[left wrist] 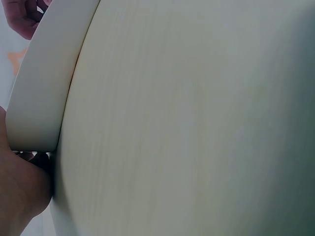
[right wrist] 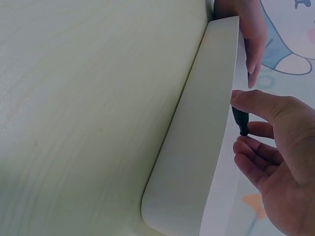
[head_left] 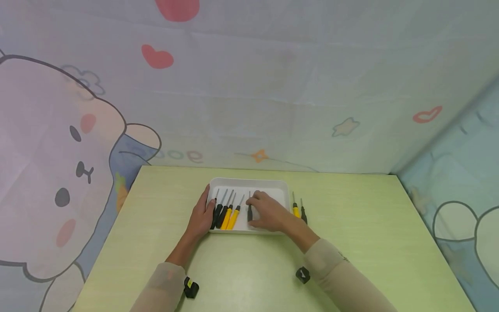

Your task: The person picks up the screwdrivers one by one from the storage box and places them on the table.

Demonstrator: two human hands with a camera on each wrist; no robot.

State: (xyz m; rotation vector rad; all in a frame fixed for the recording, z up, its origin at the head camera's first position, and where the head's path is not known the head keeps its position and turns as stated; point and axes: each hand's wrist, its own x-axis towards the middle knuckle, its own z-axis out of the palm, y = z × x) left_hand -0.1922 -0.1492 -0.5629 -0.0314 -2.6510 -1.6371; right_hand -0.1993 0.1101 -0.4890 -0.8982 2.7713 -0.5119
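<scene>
A white tray (head_left: 278, 185) lies on the table, with several screwdrivers side by side in its left half. Some have black handles (head_left: 221, 216); two have yellow handles (head_left: 233, 219). My left hand (head_left: 200, 219) grips the tray's left end, its thumb over the rim, partly covering the leftmost screwdriver. Over the tray's middle, my right hand (head_left: 270, 213) pinches a dark-handled screwdriver (head_left: 250, 213), its shaft pointing to the far side. In the right wrist view the thumb and a finger are on this dark handle (right wrist: 240, 119).
Right of the tray, a yellow-handled screwdriver (head_left: 296, 211) and a black-handled screwdriver (head_left: 303, 214) lie on the pale green table (head_left: 362, 234). A printed cloth (head_left: 249, 86) hangs behind the table's far edge. Both wrists carry small black devices (head_left: 191, 287).
</scene>
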